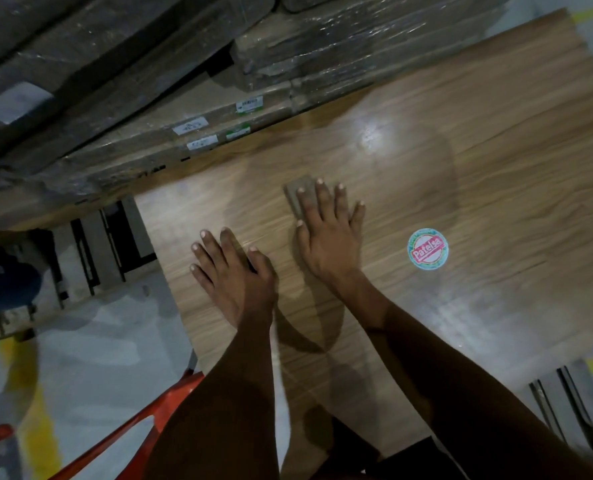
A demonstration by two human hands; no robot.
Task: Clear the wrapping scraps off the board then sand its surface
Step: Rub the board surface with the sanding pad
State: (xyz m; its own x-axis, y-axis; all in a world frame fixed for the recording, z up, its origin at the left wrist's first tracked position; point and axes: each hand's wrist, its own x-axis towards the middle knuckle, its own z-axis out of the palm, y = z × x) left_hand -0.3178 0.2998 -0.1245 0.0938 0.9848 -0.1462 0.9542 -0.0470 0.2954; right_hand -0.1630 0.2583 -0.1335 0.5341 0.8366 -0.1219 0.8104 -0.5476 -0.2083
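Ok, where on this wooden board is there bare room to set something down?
Free: the wood-grain board beyond the round red-and-green sticker, toward its far right end. Crowded: the middle, where the left hand and right hand press, the right on a grey sanding pad.

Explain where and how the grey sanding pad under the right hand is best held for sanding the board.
Hold the sanding pad from above with a flat palm, as the right hand does, fingers spread over its top. It is thin and lies flat on the board, so its edges offer little to pinch; pressing down looks the surest hold. The left hand lies flat on the board beside it.
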